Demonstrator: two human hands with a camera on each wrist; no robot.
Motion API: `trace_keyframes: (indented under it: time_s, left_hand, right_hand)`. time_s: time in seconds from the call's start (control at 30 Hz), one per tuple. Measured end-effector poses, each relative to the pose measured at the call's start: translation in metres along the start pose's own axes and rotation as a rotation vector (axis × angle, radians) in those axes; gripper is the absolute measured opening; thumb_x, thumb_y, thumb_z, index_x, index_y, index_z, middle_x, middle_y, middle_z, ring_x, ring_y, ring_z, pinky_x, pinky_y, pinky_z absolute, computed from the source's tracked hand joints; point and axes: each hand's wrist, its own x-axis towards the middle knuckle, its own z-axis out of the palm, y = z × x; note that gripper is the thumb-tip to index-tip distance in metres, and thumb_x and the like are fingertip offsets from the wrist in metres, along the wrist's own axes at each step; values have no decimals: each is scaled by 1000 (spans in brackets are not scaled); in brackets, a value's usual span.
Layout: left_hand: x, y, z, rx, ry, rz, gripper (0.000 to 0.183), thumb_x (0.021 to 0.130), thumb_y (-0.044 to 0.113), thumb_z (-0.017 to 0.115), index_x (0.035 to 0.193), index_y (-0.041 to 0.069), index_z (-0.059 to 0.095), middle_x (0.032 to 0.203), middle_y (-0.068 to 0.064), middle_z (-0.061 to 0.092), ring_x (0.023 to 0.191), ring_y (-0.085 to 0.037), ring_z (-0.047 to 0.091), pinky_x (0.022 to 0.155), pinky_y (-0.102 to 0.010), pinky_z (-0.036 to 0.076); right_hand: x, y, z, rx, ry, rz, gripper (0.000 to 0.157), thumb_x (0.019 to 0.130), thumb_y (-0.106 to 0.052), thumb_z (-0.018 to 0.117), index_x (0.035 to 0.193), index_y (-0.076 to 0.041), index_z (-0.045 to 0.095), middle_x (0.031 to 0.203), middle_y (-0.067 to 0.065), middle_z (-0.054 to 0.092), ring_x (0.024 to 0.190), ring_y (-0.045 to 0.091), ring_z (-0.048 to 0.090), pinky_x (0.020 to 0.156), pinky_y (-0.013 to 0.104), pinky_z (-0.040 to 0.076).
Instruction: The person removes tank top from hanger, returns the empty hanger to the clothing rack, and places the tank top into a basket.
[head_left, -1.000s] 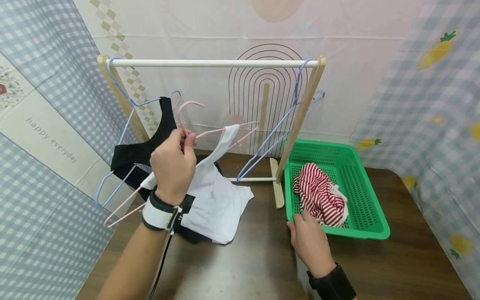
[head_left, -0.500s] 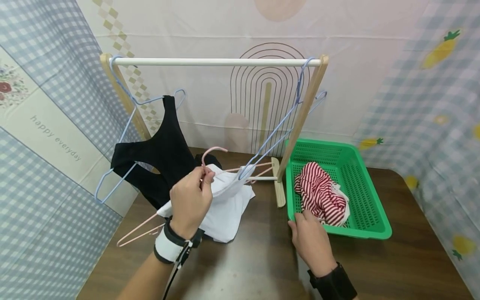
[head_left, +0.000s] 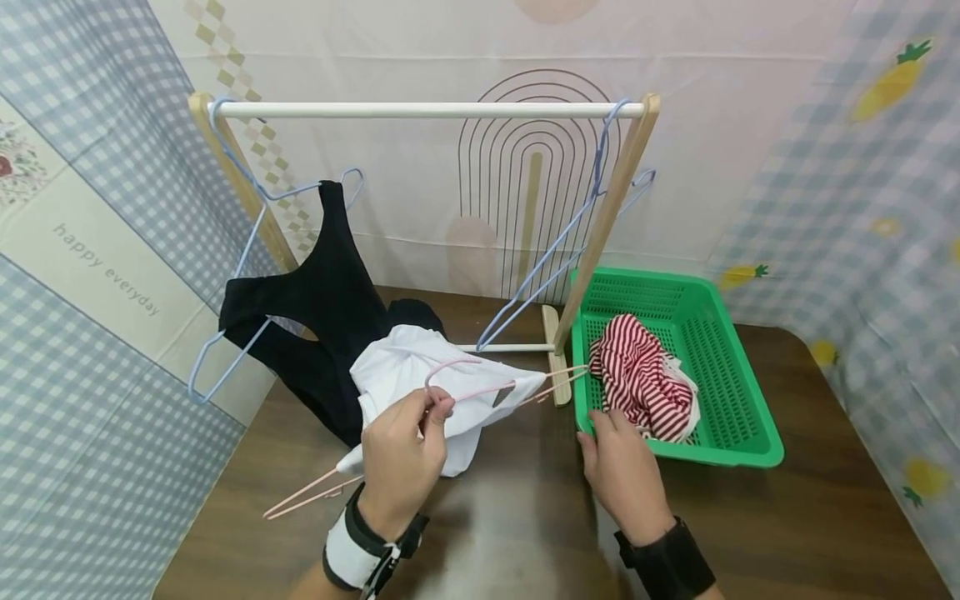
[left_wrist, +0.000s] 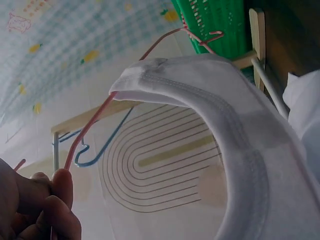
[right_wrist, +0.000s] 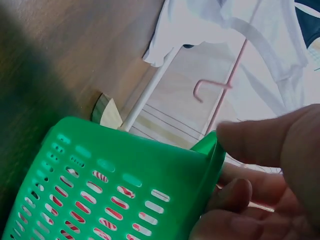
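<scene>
My left hand (head_left: 405,454) pinches a pink clothes hanger (left_wrist: 90,125) at the base of its hook. A white tank top (head_left: 416,362) hangs by its straps on that hanger, its lower part bunched beneath; in the left wrist view its neckline arches beside my fingers. At the right, my right hand (head_left: 626,475) grips the near left corner of a green plastic basket (head_left: 738,400), thumb and fingers round the rim (right_wrist: 215,160). Inside the basket lies a crumpled red-and-white striped garment (head_left: 641,379). The hanger's right end reaches close to the basket's left side.
A small drying rack with a white top bar (head_left: 427,110) stands on the wooden table (head_left: 495,542). At its left end a black tank top (head_left: 300,300) hangs on a blue hanger (head_left: 243,250). Another blue hanger (head_left: 555,246) hangs bare at the right end.
My left hand has come down and to the right with the pink hanger and white tank top, away from the black one. My right hand stays on the basket rim.
</scene>
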Motion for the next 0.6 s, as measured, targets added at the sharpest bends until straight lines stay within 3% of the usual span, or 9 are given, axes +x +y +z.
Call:
trace_keyframes:
  time_s: [0.13, 0.33, 0.47, 0.6]
  left_hand:
    - [-5, 6, -1, -28, 26, 12, 11, 85, 12, 76, 80, 5, 69, 59, 0, 55, 54, -9, 47, 51, -22, 39]
    - [-8, 17, -1, -76, 34, 73, 9, 85, 9, 76, 81, 5, 69, 66, 0, 64, 56, -7, 51, 53, -22, 44]
    - [-11, 24, -1, -86, 5, 98, 10, 87, 12, 74, 82, 5, 69, 67, 1, 66, 57, -5, 53, 52, -21, 46]
    - [-14, 29, -1, -88, -5, 115, 12, 88, 14, 74, 80, 6, 69, 68, 1, 68, 57, -5, 56, 51, -21, 47]
  right_hand:
    - [-4, -8, -5, 76, 59, 20, 46, 91, -17, 71, 131, 4, 62, 106, 19, 66, 83, 26, 64, 69, 44, 58]
    - [-7, -28, -17, 178, 195, -88, 45, 90, -17, 72, 132, -2, 63, 83, 2, 63, 62, 5, 42, 52, 21, 39]
    - [-7, -39, -21, 180, 279, -187, 46, 88, -18, 75, 130, -2, 67, 78, -1, 64, 59, 3, 41, 51, 19, 36]
    - [-7, -44, -20, 151, 325, -227, 40, 86, -21, 77, 119, -1, 74, 78, 2, 70, 57, 4, 45, 50, 20, 39]
